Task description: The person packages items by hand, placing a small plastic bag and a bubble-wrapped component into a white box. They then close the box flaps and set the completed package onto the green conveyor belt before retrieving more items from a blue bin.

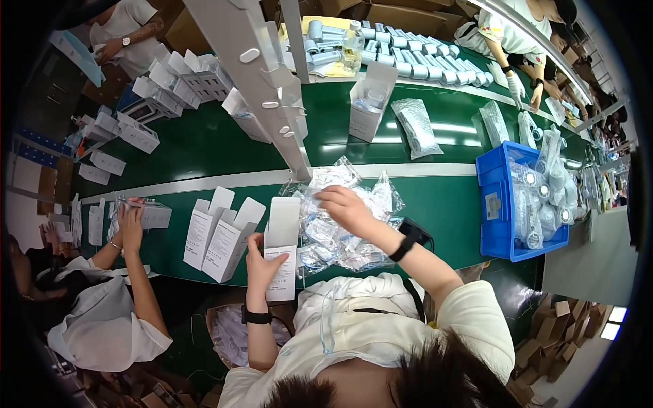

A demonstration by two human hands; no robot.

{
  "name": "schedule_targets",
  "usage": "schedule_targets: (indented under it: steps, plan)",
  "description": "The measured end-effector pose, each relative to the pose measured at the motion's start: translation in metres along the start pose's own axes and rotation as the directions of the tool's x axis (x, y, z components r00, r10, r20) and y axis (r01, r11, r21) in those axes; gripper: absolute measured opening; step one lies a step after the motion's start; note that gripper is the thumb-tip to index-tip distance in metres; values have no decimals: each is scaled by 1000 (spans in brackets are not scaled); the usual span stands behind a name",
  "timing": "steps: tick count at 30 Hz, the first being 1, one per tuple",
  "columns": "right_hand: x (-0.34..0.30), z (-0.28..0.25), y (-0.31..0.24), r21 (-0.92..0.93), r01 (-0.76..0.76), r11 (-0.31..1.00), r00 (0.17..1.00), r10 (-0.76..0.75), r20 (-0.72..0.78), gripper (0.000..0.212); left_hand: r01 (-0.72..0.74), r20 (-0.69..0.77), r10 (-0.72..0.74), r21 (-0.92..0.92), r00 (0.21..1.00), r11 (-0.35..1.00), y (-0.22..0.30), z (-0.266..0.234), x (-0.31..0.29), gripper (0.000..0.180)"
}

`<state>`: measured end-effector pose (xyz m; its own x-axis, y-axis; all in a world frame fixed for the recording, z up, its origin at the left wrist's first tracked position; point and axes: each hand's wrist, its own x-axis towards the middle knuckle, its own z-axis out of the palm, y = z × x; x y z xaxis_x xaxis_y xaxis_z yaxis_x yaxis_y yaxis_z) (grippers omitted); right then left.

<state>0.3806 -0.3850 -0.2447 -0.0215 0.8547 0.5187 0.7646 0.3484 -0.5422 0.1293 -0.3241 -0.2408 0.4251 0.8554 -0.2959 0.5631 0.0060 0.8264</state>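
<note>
My left hand (264,268) is wrapped round a white carton (281,282) with its top flap standing up, at the table's near edge. To the right lies a heap of clear plastic packets (340,234) with white and blue contents. Over the far left part of this heap, my right hand (345,207) has its fingers bent together on the edge of a clear plastic packet; its fingertips are partly hidden. Two more white cartons (228,245) with raised flaps stand just left of my left hand.
A blue bin (488,204) of bubble-wrapped items stands at the right. A grey metal post (265,81) rises beyond the heap. An open carton (367,112) and a bubble-wrapped bundle (416,129) sit on the far green belt. A co-worker's hands (131,217) handle a box at left.
</note>
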Motion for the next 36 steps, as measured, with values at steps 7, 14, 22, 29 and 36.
schedule_targets:
  steps: [7,14,22,29,36]
  plan:
    - [-145,-106,66,-445,-584,679,810,526,-261,22,-321,56,346,-255,937,912,52,16,-7,76]
    - [-66,-121,174,-544,-685,485,729,477,-492,42,-412,147,453,-244,879,878,100,50,9,77]
    - [-11,-104,261,-360,-822,441,451,891,60,84,-443,177,420,120,890,888,113,98,26,74]
    - [17,-135,81,986,-25,165,452,882,-136,80,-360,85,355,68,931,930,100,117,34,76]
    - [9,-54,-3,569,-282,772,400,634,-662,67,-533,-216,501,-121,838,838,98,145,34,74]
